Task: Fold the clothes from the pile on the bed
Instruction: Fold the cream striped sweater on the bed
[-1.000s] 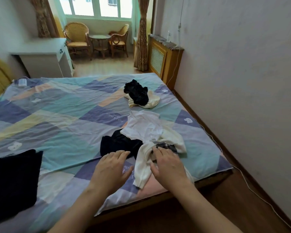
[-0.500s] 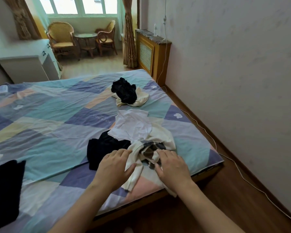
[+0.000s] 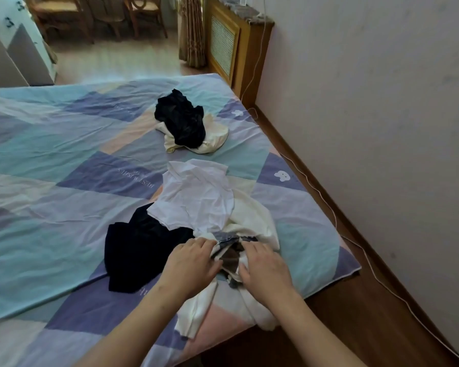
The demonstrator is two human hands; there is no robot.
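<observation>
The bed point(image 3: 64, 160) fills most of the view, covered by a patchwork sheet in teal, purple, pink and pale grey blocks. On its near right part lies the pile of clothes point(image 3: 210, 213). The pile is long rather than round: its long axis runs from the far side of the bed toward the near edge, and its near end hangs a little over that edge.

In the pile, the black garment point(image 3: 138, 250) lies flat on the left side, spread wide. The white shirt point(image 3: 199, 197) lies crumpled at the far end, partly over the black one. The cream garment point(image 3: 255, 221) is on the right and goes down to the bed edge. Between the hands there is a small plaid piece point(image 3: 231, 250) in blue, brown and white (what kind of clothing it is, I cannot tell).

The left hand point(image 3: 194, 263) has its fingers curled on the cloth at the left of the plaid piece. The right hand point(image 3: 263, 268) grips the cloth at its right, fingers bent.

Farther away, a second small heap point(image 3: 188, 123) has black cloth on cream cloth.
</observation>
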